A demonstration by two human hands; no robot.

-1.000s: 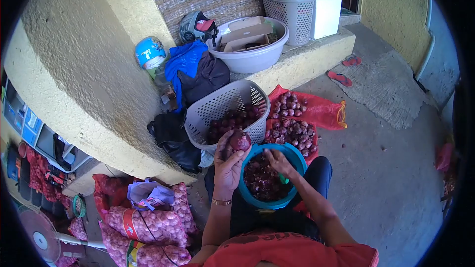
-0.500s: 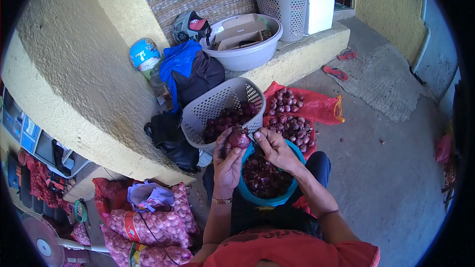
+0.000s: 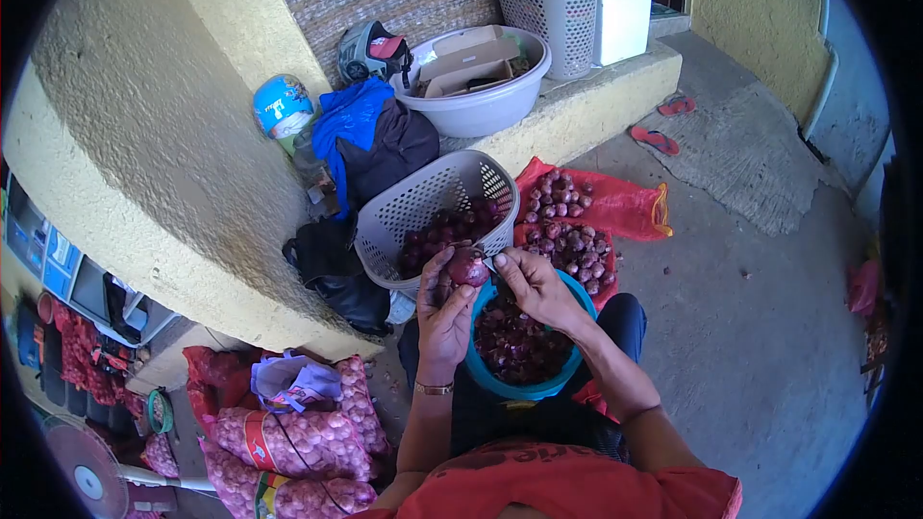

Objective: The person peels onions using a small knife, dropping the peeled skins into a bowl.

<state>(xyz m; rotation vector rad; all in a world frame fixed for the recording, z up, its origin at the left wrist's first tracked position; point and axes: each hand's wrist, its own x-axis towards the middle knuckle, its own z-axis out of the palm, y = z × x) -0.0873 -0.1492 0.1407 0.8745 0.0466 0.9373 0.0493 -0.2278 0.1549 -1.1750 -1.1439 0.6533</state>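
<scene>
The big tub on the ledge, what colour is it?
The tub is pale lilac, clearest in the head view.

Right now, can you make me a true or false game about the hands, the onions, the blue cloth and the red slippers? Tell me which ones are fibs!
1. The bare left hand holds a round, dark red onion. True.
2. The bare right hand is buried in the peelings in the round teal plastic tub. False: it is up beside the onion.
3. The grey plastic basket with holes has dark red onions in it. True.
4. The bright blue cloth lies in the wide, pale round basin. False: it lies over the dark bag beside the basin.
5. Two red slippers are on the floor. True.
</scene>
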